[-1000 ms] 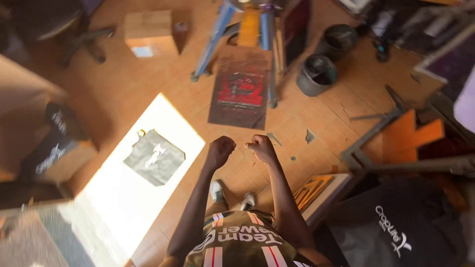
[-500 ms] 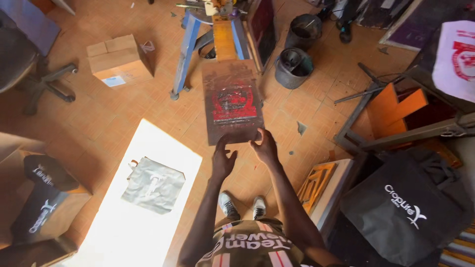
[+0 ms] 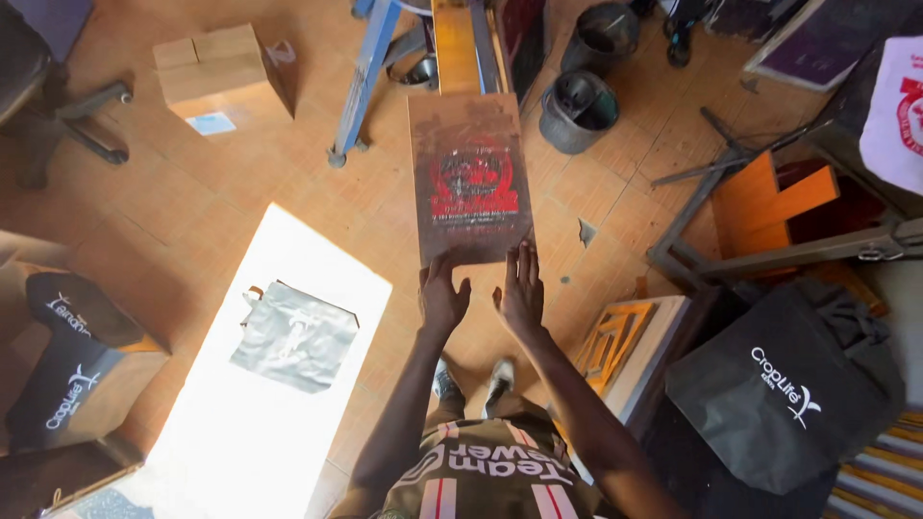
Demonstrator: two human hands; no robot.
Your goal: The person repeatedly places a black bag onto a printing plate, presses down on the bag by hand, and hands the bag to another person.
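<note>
Now both hands reach down, left hand (image 3: 442, 296) and right hand (image 3: 520, 288), fingers spread open, gripping nothing. Fingertips meet the near edge of the red-printed brown board (image 3: 468, 178) on the tiled floor (image 3: 240, 173).

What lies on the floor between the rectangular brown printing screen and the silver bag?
Head view: only tiled floor separates the rectangular brown printing screen from the silver bag.

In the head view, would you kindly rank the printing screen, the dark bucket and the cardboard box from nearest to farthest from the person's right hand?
From the right hand:
1. Printing screen, directly ahead, at the fingertips.
2. Dark bucket, farther ahead, to the right.
3. Cardboard box, far ahead-left.
</note>
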